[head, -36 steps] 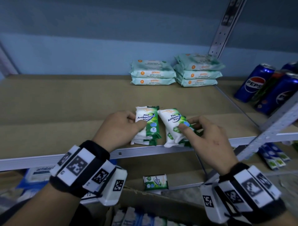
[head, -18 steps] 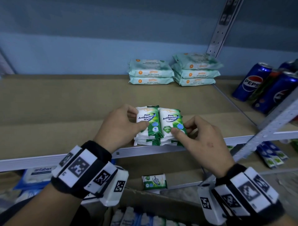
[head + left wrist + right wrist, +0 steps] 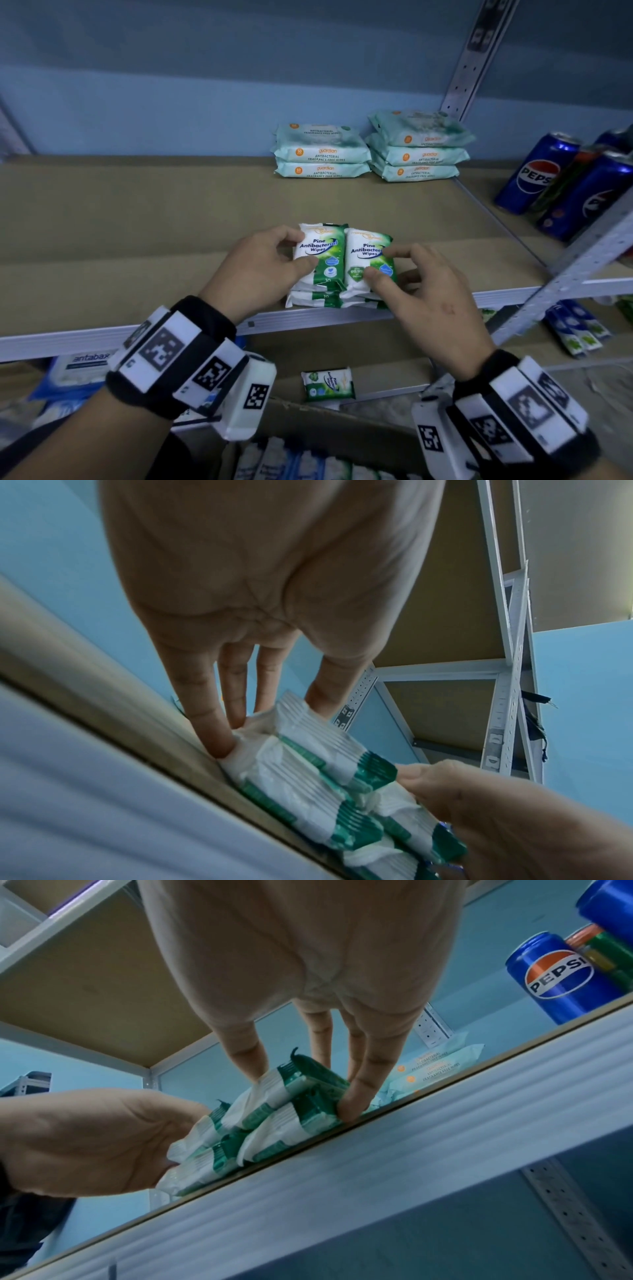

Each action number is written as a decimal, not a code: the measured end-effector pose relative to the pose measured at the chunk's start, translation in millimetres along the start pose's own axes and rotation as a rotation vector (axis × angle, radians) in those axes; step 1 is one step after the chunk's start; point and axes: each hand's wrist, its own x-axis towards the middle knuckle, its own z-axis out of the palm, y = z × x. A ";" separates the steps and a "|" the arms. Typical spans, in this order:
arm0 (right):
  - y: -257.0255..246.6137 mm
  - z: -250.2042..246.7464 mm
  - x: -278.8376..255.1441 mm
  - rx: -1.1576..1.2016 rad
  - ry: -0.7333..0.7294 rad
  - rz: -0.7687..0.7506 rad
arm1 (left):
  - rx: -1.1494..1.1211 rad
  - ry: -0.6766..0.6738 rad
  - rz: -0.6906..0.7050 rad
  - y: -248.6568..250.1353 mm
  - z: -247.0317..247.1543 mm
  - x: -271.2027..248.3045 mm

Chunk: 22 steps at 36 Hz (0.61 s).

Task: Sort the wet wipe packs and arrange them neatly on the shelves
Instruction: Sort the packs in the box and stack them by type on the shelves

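Two short stacks of green-and-white pine wipe packs stand side by side, touching, at the front edge of the shelf. My left hand grips the left stack, thumb on top and fingers down its left side. My right hand holds the right stack, thumb on top and fingers along its right side. In the left wrist view my left hand has its fingertips pressed into the stack's end. In the right wrist view my right hand spans the two-high right stack.
Two piles of mint wipe packs sit at the shelf's back. Pepsi cans stand beyond the metal upright on the right. On the lower shelf lie a single green pack and a blue antabax pack.
My right hand slid the right stack leftward until it met the left stack. The tilted packs now stand straight and parallel.
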 end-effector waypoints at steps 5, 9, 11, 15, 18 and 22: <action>0.3 1.2 -0.9 -0.025 -0.031 -0.034 | -0.035 0.004 -0.023 -0.4 -0.6 -1.1; 1.5 2.6 -0.9 -0.054 -0.051 -0.053 | -0.008 0.040 -0.033 -3.2 -1.7 0.5; 1.5 2.3 -0.7 -0.068 -0.060 -0.059 | -0.004 0.046 -0.030 -3.8 -1.9 0.8; 0.4 -0.8 -0.9 -0.056 -0.070 -0.055 | 0.018 0.055 0.013 -1.9 -2.5 -1.3; -1.5 -1.6 -3.8 -0.105 -0.049 -0.108 | 0.086 0.139 0.171 1.6 -3.2 -6.8; -3.1 -0.4 -5.9 -0.249 -0.056 -0.279 | 0.121 0.175 0.304 6.4 -4.8 -15.2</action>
